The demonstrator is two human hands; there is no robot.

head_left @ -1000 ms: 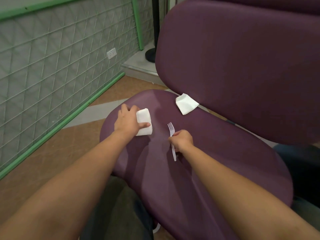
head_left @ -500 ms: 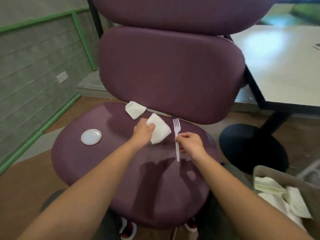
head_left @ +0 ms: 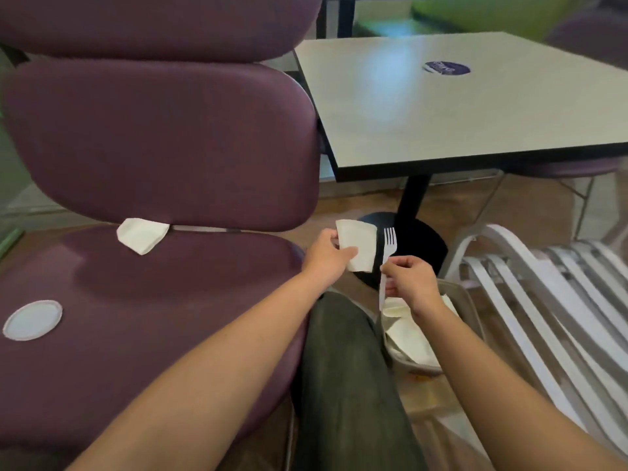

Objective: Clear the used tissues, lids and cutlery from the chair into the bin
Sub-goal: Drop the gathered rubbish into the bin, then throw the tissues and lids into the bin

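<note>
My left hand (head_left: 326, 260) grips a folded white tissue (head_left: 358, 246), held in the air just past the right edge of the purple chair seat (head_left: 153, 334). My right hand (head_left: 409, 283) pinches a white plastic fork (head_left: 387, 256), tines up, above the bin (head_left: 465, 300), which holds several white tissues. Another folded tissue (head_left: 141, 234) lies at the back of the seat against the backrest. A round white lid (head_left: 33, 320) lies on the seat's left part.
A grey table (head_left: 458, 107) on a black pedestal base (head_left: 428, 243) stands to the right of the chair. A white slatted chair (head_left: 550, 300) is at the right. My dark trouser leg (head_left: 343, 368) is between chair and bin.
Both hands lifted the tissue and the fork off the seat and carried them right, beyond the chair's edge toward the bin. My view swung right too.
</note>
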